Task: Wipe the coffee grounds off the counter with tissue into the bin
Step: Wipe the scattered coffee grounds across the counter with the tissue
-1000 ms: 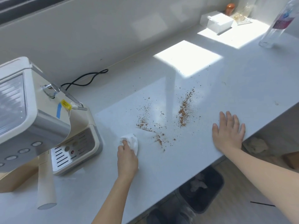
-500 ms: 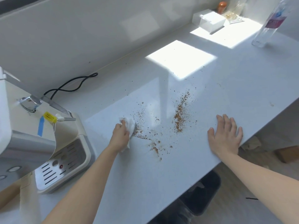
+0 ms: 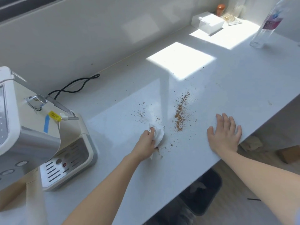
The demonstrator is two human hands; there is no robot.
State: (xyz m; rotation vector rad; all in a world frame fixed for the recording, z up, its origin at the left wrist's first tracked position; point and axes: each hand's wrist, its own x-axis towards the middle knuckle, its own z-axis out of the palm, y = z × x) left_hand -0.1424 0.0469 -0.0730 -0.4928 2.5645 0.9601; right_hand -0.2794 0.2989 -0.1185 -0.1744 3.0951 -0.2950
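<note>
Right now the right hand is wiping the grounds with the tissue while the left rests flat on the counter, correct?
Hands are swapped. The head view shows the left hand wiping the grounds with the tissue, while the right hand rests flat on the counter.

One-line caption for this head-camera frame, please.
Left hand presses tissue into coffee grounds on the white counter; right hand rests flat at the edge.

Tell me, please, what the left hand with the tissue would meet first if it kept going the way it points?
Probably the dense streak of coffee grounds, just past the tissue in the left hand.
</note>
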